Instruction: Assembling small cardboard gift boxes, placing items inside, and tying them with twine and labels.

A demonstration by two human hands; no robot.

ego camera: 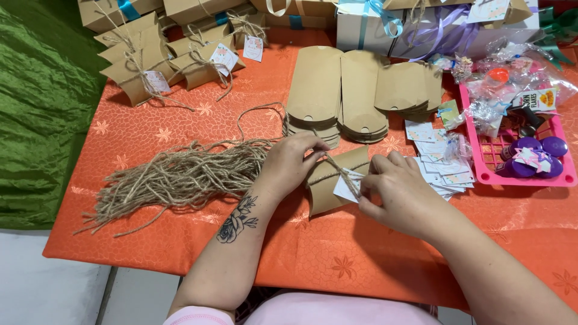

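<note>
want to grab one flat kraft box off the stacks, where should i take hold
Judging by its pose, take the top flat box at its near rounded end, coming from your side. The stacks fan toward you, so that end overhangs; both hands are busy on the twine-tied box.

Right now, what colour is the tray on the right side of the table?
Pink: the tray shows best in the head view.

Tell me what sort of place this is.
Likely a home craft table for gift packing: flat kraft boxes in stacks, a twine pile, and tied boxes at the back. Both hands tie twine on a box.
</note>
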